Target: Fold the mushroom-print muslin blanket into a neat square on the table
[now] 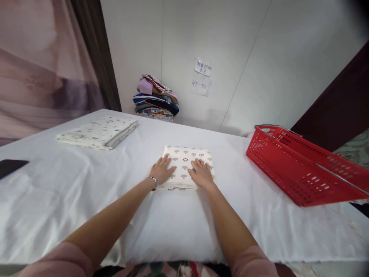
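A folded white cloth (184,163) printed with grey and red mushrooms lies flat in front of me, squared into a neat stack of layers. My left hand (163,170) rests palm down on its left side, fingers spread. On the right side of the same cloth, my right hand (201,173) lies flat with its fingers apart and a ring on one finger. Neither hand grips anything. Farther to the left sits another folded cloth (99,132), cream with small scattered prints.
A red plastic basket (276,165) with metal handles stands at the right of the white-covered table (80,184). A dark flat object (11,167) lies at the left edge. Behind the table rises a pile of folded fabrics (157,98) near a wall with paper signs (201,82).
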The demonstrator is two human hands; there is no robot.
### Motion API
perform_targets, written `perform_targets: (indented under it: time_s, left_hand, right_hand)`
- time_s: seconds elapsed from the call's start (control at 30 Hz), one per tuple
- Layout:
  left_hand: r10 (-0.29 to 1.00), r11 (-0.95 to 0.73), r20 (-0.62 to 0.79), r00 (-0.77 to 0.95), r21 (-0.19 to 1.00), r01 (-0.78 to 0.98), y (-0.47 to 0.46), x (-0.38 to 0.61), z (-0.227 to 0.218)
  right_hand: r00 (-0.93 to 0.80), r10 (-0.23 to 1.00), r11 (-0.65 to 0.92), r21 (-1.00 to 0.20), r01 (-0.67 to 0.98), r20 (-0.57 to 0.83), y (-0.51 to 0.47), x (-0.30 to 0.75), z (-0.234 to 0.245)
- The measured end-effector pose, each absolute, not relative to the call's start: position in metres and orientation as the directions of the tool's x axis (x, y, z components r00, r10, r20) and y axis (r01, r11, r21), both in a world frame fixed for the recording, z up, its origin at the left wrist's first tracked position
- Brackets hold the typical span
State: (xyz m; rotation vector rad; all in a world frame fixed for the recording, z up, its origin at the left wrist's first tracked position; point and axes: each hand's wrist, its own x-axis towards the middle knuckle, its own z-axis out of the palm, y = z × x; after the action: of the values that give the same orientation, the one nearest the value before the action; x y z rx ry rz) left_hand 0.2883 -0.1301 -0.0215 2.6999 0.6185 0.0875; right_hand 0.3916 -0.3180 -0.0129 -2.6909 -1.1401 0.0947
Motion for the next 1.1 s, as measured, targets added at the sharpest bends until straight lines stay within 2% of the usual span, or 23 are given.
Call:
perform_targets:
  time_s: [0.1,0.23,0.33,0.5,0.77,0.87,1.0,1.1]
  left_hand:
    - [0.448,-0.84,-0.07,0.891,0.309,0.446,-0.134,0.295,-0.005]
    - [0.405,-0.89,0.056,0.913,0.254,0.38,-0.148,0.303,0.005]
    - [0.374,-0.908,0.071,0.925,0.23,0.349,-0.153,0.305,-0.004]
    - [0.376,-0.902,0.046,0.925,0.245,0.355,-0.149,0.306,-0.023]
    - [0.367,-0.905,0.045,0.929,0.247,0.346,-0.148,0.306,-0.021]
    - [0.367,-0.903,0.041,0.929,0.255,0.346,-0.15,0.306,-0.021]
    - [0.365,-0.902,0.042,0.93,0.265,0.342,-0.151,0.304,-0.021]
    - [0.368,-0.898,0.042,0.929,0.275,0.343,-0.151,0.304,-0.02]
  right_hand:
    - [0.696,0.718,-0.675,-0.227,0.702,0.02,-0.319,0.391,-0.011]
    - [0.696,0.717,-0.674,-0.223,0.704,0.03,-0.319,0.39,-0.011]
    - [0.699,0.714,-0.677,-0.214,0.704,0.039,-0.319,0.391,-0.013]
    - [0.693,0.719,-0.671,-0.213,0.711,0.049,-0.318,0.393,-0.013]
    - [0.703,0.71,-0.684,-0.205,0.7,0.03,-0.317,0.389,-0.011]
    - [0.702,0.712,-0.687,-0.217,0.694,-0.01,-0.316,0.392,-0.009]
    - [0.695,0.707,-0.703,-0.23,0.673,-0.129,-0.306,0.402,0.003]
    - [0.716,0.692,-0.718,-0.191,0.67,-0.089,-0.293,0.414,0.012]
